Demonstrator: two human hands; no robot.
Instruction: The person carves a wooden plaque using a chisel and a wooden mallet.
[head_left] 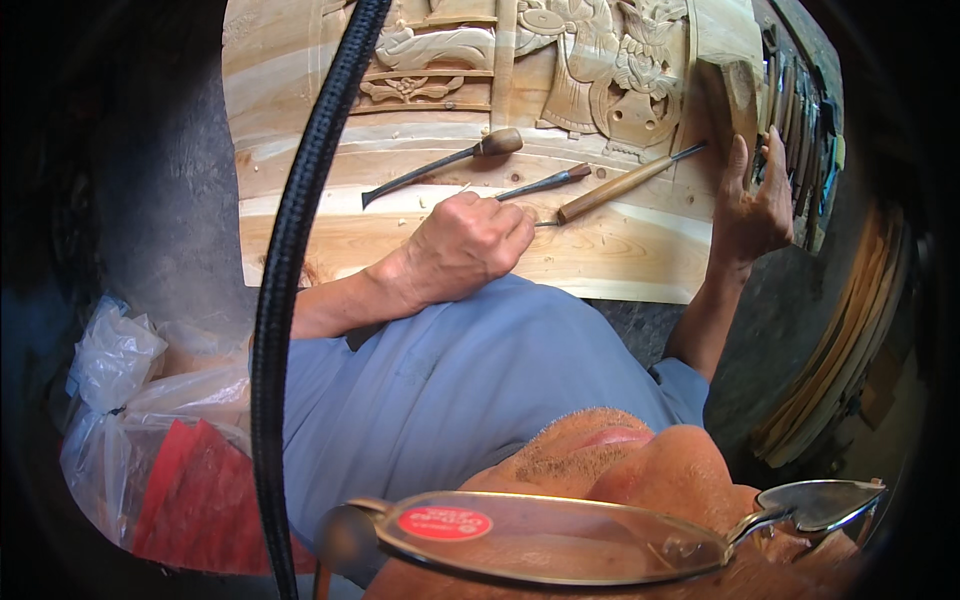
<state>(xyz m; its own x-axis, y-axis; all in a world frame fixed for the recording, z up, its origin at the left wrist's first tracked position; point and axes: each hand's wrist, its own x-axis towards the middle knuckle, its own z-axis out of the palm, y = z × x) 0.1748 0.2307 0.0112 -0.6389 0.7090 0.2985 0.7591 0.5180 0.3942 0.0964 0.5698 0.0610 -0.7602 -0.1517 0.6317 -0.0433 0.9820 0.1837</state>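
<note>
My left hand point(470, 240) is closed in a fist over the near edge of a pale carved wooden panel point(600, 255); what it holds, if anything, is hidden. Just beyond the knuckles lies a metal-shanked chisel point(540, 185), its near end close to the fist. A wooden-handled carving tool point(615, 190) rests to the right, with a thin metal rod showing by its near end. Farther left lies a chisel point(430, 170) with a flared blade and a rounded wooden handle. At the panel's right side, my right hand point(757, 210) has thumb and fingers around the near end of a brown wooden block point(738, 95).
Relief carving point(600, 60) covers the panel's far part. Several tools point(800, 130) stand in a row beyond its right edge. Curved wooden strips point(835, 340) lean at the right. A clear plastic bag point(115, 350) and red material point(200, 490) are at lower left. A black braided cable point(300, 210) crosses the view.
</note>
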